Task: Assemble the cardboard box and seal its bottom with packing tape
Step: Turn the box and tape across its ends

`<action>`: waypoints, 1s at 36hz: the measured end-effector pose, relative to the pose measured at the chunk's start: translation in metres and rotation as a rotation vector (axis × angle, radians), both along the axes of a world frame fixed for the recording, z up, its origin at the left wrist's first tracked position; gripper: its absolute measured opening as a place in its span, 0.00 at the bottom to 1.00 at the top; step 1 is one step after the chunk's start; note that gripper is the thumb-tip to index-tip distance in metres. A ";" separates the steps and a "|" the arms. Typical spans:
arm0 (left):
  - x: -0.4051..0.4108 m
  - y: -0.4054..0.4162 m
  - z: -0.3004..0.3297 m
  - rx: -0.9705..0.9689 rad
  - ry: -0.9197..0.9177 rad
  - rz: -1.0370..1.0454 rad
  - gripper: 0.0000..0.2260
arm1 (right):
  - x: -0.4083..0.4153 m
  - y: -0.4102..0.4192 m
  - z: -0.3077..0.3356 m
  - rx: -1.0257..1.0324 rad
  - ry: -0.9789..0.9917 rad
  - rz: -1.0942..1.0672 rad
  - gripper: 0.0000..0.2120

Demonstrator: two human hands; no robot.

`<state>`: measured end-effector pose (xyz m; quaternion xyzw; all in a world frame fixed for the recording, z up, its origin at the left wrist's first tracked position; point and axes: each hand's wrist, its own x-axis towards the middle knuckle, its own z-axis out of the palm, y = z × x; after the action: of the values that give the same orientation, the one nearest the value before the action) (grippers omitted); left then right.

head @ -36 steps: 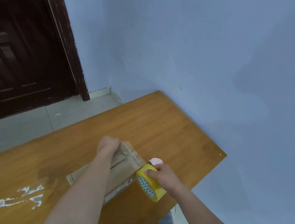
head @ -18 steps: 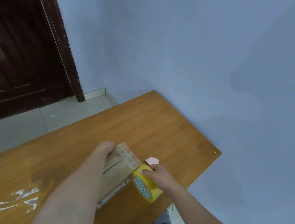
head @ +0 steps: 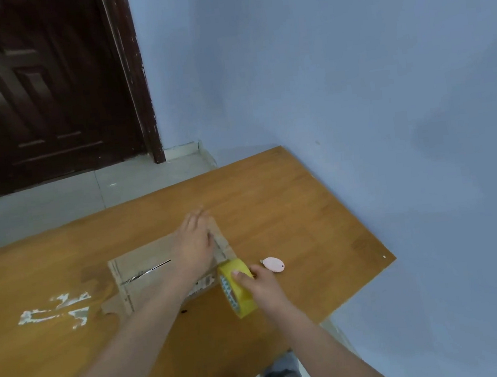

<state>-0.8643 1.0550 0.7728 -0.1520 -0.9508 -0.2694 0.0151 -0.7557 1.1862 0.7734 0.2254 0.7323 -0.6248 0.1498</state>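
cardboard box (head: 146, 277) under flat left hand (head: 193, 244).

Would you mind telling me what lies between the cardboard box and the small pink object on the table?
In the head view, the yellow tape roll, gripped by the right hand, lies between them.

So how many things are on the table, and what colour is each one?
Brown: 1, the cardboard box
Yellow: 1, the tape roll
Pink: 1, a small oval thing
Total: 3 things on the wooden table, not counting the two hands.
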 end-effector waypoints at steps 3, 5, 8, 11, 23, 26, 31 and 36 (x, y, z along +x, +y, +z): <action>0.020 -0.008 -0.013 -0.255 -0.012 -0.152 0.23 | -0.010 0.000 -0.001 0.009 0.018 0.009 0.06; 0.027 -0.015 -0.020 -0.380 -0.055 -0.188 0.24 | -0.013 -0.001 -0.004 0.013 0.025 0.008 0.07; 0.029 -0.020 -0.025 -0.393 -0.059 -0.187 0.24 | -0.011 -0.003 -0.008 0.006 0.002 0.009 0.12; 0.029 -0.019 -0.027 -0.401 -0.055 -0.191 0.24 | -0.009 -0.003 -0.012 -0.007 -0.015 -0.006 0.13; 0.027 -0.021 -0.030 -0.412 -0.061 -0.192 0.24 | -0.018 -0.005 -0.022 0.232 -0.053 0.047 0.22; 0.028 -0.021 -0.029 -0.421 -0.050 -0.200 0.24 | -0.015 -0.010 -0.030 0.369 -0.124 0.062 0.23; 0.025 -0.019 -0.028 -0.427 -0.062 -0.214 0.24 | -0.033 -0.012 -0.036 0.471 -0.236 0.149 0.25; 0.026 -0.022 -0.031 -0.425 -0.054 -0.207 0.24 | -0.040 -0.012 -0.038 0.555 -0.280 0.271 0.28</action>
<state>-0.8384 1.0329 0.7421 -0.2412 -0.9656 -0.0673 -0.0706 -0.7961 1.1739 0.7349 0.2419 0.8702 -0.3388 0.2636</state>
